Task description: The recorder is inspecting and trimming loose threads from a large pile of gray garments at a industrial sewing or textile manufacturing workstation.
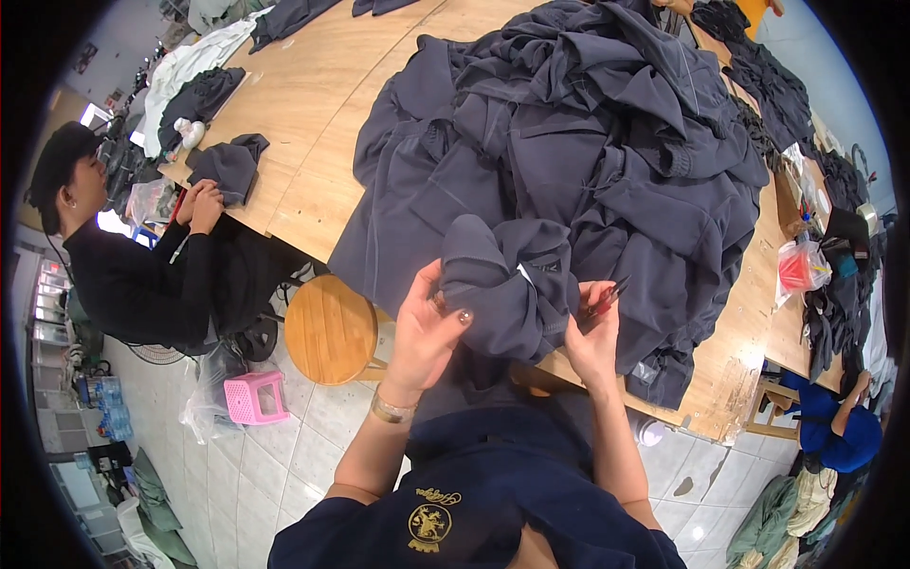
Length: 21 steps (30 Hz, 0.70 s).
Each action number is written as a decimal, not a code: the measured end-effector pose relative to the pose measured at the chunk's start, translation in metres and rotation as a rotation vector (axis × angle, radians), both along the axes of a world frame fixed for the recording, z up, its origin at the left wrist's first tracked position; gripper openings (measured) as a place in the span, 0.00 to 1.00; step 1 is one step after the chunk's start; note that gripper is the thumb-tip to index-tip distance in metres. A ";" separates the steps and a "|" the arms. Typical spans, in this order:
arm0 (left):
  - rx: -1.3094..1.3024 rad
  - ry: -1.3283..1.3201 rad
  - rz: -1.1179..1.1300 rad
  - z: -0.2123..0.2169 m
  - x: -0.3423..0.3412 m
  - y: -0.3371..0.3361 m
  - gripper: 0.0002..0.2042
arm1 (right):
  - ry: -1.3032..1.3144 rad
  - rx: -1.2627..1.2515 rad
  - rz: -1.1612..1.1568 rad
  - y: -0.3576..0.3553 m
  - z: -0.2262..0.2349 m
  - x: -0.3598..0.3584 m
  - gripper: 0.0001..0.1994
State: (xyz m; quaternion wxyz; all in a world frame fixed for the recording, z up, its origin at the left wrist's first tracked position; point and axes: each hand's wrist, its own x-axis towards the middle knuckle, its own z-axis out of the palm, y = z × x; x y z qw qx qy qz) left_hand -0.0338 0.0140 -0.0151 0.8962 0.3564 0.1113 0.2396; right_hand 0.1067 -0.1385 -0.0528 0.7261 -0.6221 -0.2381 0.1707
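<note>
A bunched dark grey garment (502, 294) is held up at the near edge of the table, with a small white tag showing in its folds. My left hand (427, 327) grips its left side, thumb pressed on the cloth. On its other side, my right hand (594, 332) pinches the cloth and also holds small thread snips (607, 298) with a red part and dark blades pointing up and away. Behind both hands a big heap of dark grey garments (569, 142) covers much of the table, some with gathered elastic edges.
The wooden table (322, 161) runs away to the far left. A round wooden stool (330, 329) and a pink plastic stool (257, 398) stand on the tiled floor. At left a person in black (142, 256) handles dark cloth; another in blue (839, 427) is at right. A red-and-clear bag (802, 267) lies far right.
</note>
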 end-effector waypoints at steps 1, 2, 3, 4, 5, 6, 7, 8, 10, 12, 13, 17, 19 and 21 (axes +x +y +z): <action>0.085 0.069 0.062 0.002 0.003 -0.003 0.29 | -0.042 -0.025 -0.020 0.000 0.000 0.000 0.16; 0.128 0.113 0.110 0.005 0.005 -0.006 0.30 | -0.028 -0.011 -0.032 0.001 -0.001 -0.001 0.16; 0.132 0.108 0.110 0.004 0.005 -0.007 0.30 | -0.033 -0.007 -0.031 0.001 -0.003 -0.002 0.16; 0.208 0.132 0.134 0.004 0.005 -0.008 0.29 | -0.035 -0.031 -0.041 0.001 -0.005 -0.002 0.16; 0.283 0.157 0.157 0.003 0.006 -0.009 0.28 | -0.037 -0.055 -0.051 0.000 -0.006 -0.002 0.16; 0.285 0.152 0.158 0.004 0.007 -0.009 0.28 | -0.055 -0.067 -0.058 -0.001 -0.005 -0.001 0.16; 0.293 0.155 0.151 0.005 0.008 -0.010 0.28 | -0.059 -0.065 -0.058 -0.001 -0.004 -0.002 0.16; 0.301 0.159 0.142 0.005 0.008 -0.010 0.28 | -0.040 -0.050 -0.067 -0.001 -0.002 -0.003 0.16; 0.248 0.148 0.135 0.002 0.009 -0.009 0.29 | -0.025 -0.037 -0.085 -0.001 0.000 -0.003 0.16; 0.191 0.136 0.119 -0.001 0.009 -0.009 0.29 | 0.053 0.022 -0.069 -0.001 0.001 -0.003 0.16; 0.165 0.116 0.111 -0.002 0.009 -0.009 0.29 | 0.049 0.019 -0.079 -0.001 0.001 -0.003 0.16; -0.330 0.029 -0.074 0.012 0.005 -0.006 0.26 | 0.073 0.036 -0.081 -0.001 0.007 -0.005 0.16; -0.468 -0.046 -0.144 -0.014 -0.007 -0.003 0.24 | 0.219 0.180 -0.031 -0.001 0.011 -0.008 0.16; -0.711 0.055 -0.108 -0.019 -0.009 -0.004 0.23 | 0.287 0.210 -0.019 -0.002 0.010 -0.007 0.16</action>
